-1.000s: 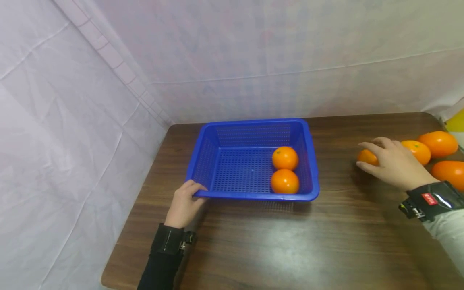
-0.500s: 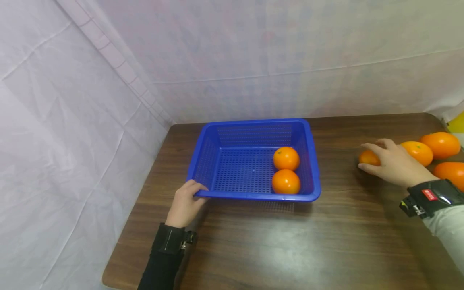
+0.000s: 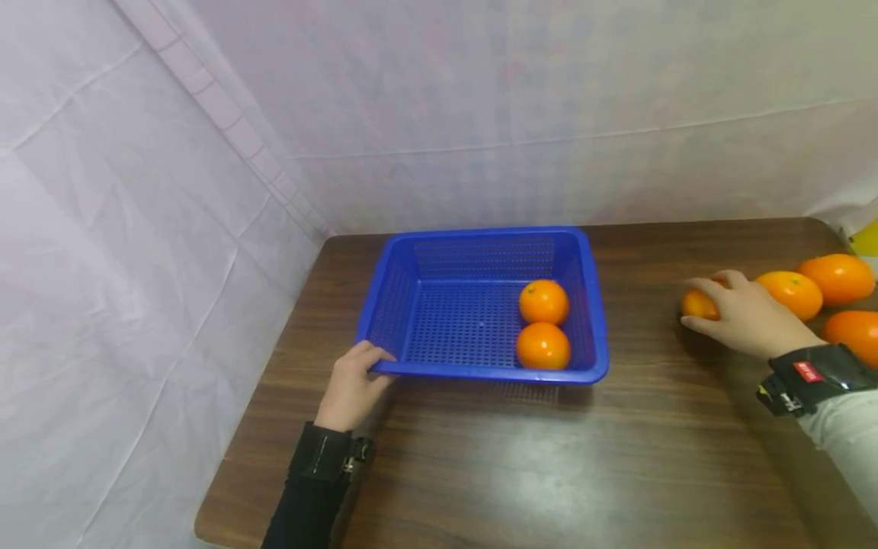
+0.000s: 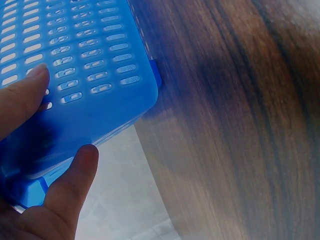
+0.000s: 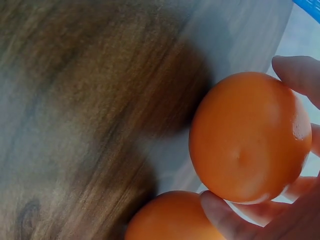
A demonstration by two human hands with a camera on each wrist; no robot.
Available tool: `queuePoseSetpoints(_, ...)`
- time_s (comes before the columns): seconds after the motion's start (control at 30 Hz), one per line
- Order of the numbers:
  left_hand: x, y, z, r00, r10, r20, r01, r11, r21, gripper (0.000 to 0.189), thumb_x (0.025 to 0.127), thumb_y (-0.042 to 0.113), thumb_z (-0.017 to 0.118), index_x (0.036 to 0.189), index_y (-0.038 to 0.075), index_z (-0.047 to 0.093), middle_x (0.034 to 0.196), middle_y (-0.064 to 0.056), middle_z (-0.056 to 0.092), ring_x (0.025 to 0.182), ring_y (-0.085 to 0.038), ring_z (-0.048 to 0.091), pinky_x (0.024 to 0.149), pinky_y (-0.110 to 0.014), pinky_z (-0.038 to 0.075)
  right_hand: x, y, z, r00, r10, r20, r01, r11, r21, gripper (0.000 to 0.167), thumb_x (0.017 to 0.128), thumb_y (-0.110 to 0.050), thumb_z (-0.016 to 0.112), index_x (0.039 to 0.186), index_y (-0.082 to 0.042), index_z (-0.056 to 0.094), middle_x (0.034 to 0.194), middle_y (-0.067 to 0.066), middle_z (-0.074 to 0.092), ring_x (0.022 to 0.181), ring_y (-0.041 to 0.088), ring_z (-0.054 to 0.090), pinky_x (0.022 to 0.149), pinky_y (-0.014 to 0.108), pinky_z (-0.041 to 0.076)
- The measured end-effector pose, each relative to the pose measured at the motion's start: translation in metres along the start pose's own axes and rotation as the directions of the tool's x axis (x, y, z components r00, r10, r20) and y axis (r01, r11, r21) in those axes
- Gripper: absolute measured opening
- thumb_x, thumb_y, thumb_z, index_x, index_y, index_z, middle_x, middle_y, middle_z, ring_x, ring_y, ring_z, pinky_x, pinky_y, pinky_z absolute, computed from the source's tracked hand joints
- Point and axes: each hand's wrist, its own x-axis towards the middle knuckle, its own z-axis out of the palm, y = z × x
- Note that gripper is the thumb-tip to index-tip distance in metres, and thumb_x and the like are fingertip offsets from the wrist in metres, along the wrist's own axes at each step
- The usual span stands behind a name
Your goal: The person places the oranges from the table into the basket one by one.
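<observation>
My left hand (image 3: pixel 351 387) grips the near left corner of a blue plastic basket (image 3: pixel 473 372); in the left wrist view its thumb and a finger lie against the slotted wall (image 4: pixel 95 112). Two oranges, one (image 3: pixel 544 303) behind the other (image 3: pixel 543 346), sit inside at the basket's right end. Off to the right, my right hand (image 3: pixel 748 316) has its fingers curled round another orange (image 3: pixel 700 305). The right wrist view shows thumb and fingers spread about this orange (image 5: pixel 250 140), with a second one (image 5: pixel 172 220) close beside it.
Several more oranges lie right of my right hand: one (image 3: pixel 791 294) by the knuckles, one (image 3: pixel 837 279) farther back, one (image 3: pixel 853 335) near the wrist. The brown wooden table (image 3: pixel 480 465) meets white cloth walls (image 3: pixel 480 99) at the back and left. Something yellow (image 3: pixel 866 238) shows at the right edge.
The view has shifted slightly, so everything sits a little lower and to the right. My right fingers have closed more snugly round the orange. The left hand keeps its hold on the basket.
</observation>
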Motion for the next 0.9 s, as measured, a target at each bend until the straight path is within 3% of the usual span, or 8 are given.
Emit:
queuePoseSetpoints(0.43,0.001,0.002,-0.003,1.0,-0.021,0.014,0.021,1.0,0.003,0.017,0.078,0.0,0.081,0.088,0.011,0.074,0.09,-0.003,0.066,0.084,-0.018,0.064,0.076,-0.038,0.055,-0.002,-0.001,-0.001,1.0,-0.007,-0.005,0.007,1.0,0.003,0.068,0.094,-0.04,0.068,0.142,0.002,0.044,0.133,0.043,0.037,0.102,0.062,0.055,0.084,0.073,0.045)
queuePoseSetpoints(0.9,0.001,0.003,-0.003,1.0,-0.022,0.017,0.022,1.0,0.001,0.015,0.079,0.001,0.081,0.088,0.011,0.073,0.089,-0.003,0.066,0.083,-0.017,0.064,0.075,-0.037,0.055,-0.003,-0.012,-0.007,1.0,0.002,-0.018,-0.001,1.0,0.022,0.069,0.094,-0.043,0.067,0.144,-0.002,0.043,0.138,0.039,0.036,0.115,0.061,0.046,0.09,0.074,0.042)
